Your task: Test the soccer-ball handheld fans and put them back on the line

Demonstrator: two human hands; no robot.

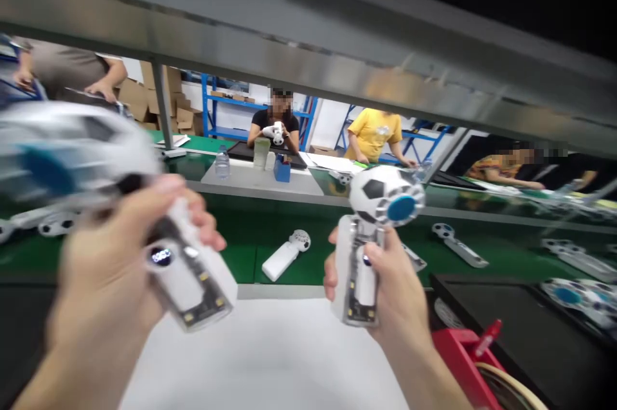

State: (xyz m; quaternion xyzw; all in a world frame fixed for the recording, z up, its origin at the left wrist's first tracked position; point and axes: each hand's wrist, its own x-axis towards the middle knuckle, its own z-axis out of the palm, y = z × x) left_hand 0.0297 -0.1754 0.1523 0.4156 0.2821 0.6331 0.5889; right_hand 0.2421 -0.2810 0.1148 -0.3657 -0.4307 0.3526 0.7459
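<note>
The left hand (110, 256) is wrapped around the handle of a handheld fan (72, 159) with a soccer-ball head, fingers curled tight on the white grip; this fan is close to the camera and blurred, its head tilted up to the left and a small lit display showing on the handle. The right hand (390, 288) grips the handle of a second soccer-ball fan (380, 211), held upright, its blue hub facing right and the open back of the handle showing a circuit strip. Both fans hang in the air above a white bench (270, 358), well apart from each other. Beyond the bench runs a green conveyor belt (250, 256) with more fans lying on it, one white-handled fan (286, 254) between the two hands. At the lower right stand a red bin (463, 358) and a black tray (525, 326). Across the belt, other people sit at work, one in black (276, 124) holding a fan, one in a yellow shirt (375, 133).
</note>
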